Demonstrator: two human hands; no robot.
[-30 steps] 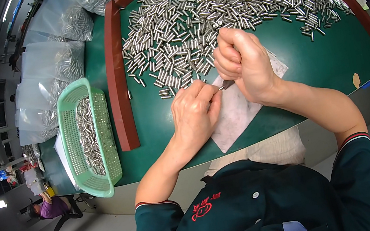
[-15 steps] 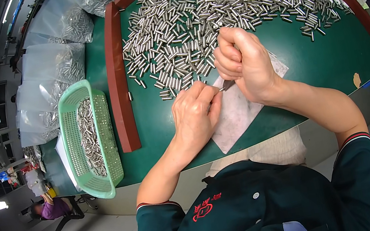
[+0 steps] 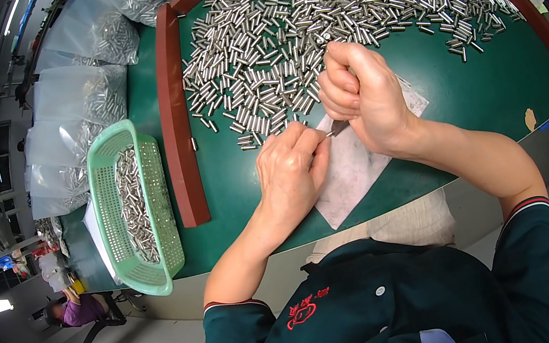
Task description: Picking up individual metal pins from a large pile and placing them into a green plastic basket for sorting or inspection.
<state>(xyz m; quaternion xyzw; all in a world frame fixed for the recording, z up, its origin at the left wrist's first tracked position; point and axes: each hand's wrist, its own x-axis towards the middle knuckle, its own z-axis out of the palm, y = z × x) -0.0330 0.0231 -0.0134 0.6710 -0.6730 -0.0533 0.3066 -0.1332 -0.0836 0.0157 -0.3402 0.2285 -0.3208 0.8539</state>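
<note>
My left hand is closed, thumb and forefinger pinched on what looks like a metal pin, mostly hidden by the fingers. Close to its right, my right hand makes a fist around a slim hand tool whose handle is covered. The tool's dark, narrow end comes out below the fist and meets the left fingertips. Beneath both hands lies a smudged, pale cloth or paper sheet. Just beyond them, many short, shiny metal pins spread over the green tabletop.
Dark red rails border the pins. On the left stands a pale green plastic basket holding more pins, with clear bags of pins behind it. A seated person is at the far left.
</note>
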